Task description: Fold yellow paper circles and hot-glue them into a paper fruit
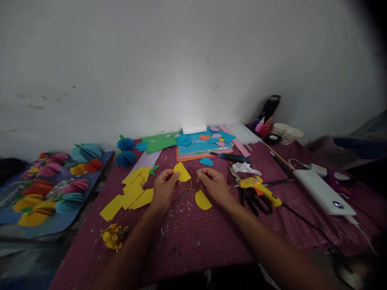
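Two hands sit mid-counter point(211, 241): your left hand point(163, 189) has its grip pinching a yellow paper piece point(182, 172), while your right hand point(213, 183) is curled, grip unclear, beside a yellow half-circle point(202, 200). Open cloth lies toward the near edge; a glue gun point(260, 188) crowds the right.

A folded yellow paper piece point(182, 172) sits between both hands; a yellow paper half-circle point(202, 200) lies before it (on the red checked cloth point(211, 237)), a yellow glue gun point(260, 189) right.

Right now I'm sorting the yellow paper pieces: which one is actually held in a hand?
The folded yellow piece, pinched by the left hand. The yellow half-circle lies loose on the cloth below the right hand.
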Demonstrator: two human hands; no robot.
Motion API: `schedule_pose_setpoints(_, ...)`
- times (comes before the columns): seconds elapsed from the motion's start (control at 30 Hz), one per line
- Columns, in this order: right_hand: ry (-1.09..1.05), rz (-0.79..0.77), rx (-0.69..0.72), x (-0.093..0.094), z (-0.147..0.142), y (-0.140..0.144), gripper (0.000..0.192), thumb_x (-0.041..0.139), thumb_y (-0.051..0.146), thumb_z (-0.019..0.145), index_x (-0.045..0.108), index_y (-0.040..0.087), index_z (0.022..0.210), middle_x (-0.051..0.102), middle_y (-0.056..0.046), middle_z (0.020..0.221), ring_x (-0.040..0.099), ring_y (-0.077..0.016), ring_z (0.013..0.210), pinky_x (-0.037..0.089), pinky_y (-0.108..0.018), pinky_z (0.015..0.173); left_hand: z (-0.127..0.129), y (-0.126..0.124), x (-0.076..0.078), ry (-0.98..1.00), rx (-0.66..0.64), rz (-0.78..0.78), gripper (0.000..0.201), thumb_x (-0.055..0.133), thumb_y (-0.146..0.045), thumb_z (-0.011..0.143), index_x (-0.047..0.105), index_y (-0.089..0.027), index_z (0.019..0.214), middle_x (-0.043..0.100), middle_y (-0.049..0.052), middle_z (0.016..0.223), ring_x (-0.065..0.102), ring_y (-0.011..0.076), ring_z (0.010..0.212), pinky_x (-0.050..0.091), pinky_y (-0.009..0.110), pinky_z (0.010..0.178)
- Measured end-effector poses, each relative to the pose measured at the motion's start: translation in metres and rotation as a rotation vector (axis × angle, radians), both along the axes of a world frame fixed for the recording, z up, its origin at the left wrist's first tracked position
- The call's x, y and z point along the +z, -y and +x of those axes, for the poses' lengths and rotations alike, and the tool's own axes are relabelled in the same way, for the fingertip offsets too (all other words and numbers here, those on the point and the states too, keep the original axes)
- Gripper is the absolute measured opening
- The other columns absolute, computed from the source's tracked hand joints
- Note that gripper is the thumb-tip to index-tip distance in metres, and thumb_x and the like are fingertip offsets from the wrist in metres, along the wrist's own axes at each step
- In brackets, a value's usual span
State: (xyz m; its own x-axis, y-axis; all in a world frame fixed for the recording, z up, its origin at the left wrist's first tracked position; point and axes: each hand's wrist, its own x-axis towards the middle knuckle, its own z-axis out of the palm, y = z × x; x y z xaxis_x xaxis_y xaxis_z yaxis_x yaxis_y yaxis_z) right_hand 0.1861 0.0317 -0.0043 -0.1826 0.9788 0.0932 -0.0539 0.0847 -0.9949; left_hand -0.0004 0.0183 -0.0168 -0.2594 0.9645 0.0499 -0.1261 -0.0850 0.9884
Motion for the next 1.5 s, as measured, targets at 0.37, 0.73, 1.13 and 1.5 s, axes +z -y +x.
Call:
schedule_pose_setpoints(0.37,0.074,0.021,0.030,-0.005,-0.003,0.001,0.022,0.059,0.039,0.087,0.063,0.019,0.076,0.057,0.003,0.065,0.047,-0.0109,0.054,0.036,-0.023,0.051,-0.014,-0.006,0.004,-0.156,0.081,-0.015,0.034,0.073,-0.041,0.076,0.065,-0.016,0.098,0.067,-0.002,0.078,0.056,0.0086,0.057,0.043,0.021,0.054)
schedule_pose_setpoints(0.73,0.515,0.505,0.052,-0.014,-0.001,0.003,0.016,0.052,0.019,0.094,0.067,0.021,0.089,0.070,-0.001,0.084,0.063,-0.0144,0.077,0.041,-0.025,0.070,-0.016,-0.001,0.011,-0.643,-0.191,-0.053,0.032,0.057,-0.029,0.083,0.073,-0.017,0.108,0.076,0.005,0.095,0.069,0.0199,0.083,0.053,0.029,0.074)
schedule_pose_setpoints(1.13,0.600,0.537,0.116,-0.018,-0.001,0.006,0.015,0.053,0.019,0.094,0.066,0.021,0.085,0.070,-0.001,0.080,0.062,-0.0137,0.072,0.041,-0.024,0.066,-0.019,0.000,-0.002,-1.207,-0.216,0.151,0.027,0.051,-0.023,0.091,0.069,-0.020,0.112,0.073,0.008,0.109,0.065,0.0243,0.102,0.049,0.037,0.091)
schedule_pose_setpoints(1.5,0.593,0.522,0.005,-0.013,0.004,0.001,0.017,0.051,0.021,0.095,0.067,0.022,0.089,0.073,-0.001,0.084,0.066,-0.0160,0.077,0.043,-0.026,0.069,-0.033,-0.005,0.003,-0.754,-0.119,0.000,0.031,0.058,-0.026,0.084,0.070,-0.019,0.112,0.075,0.006,0.096,0.069,0.0199,0.083,0.052,0.031,0.073)
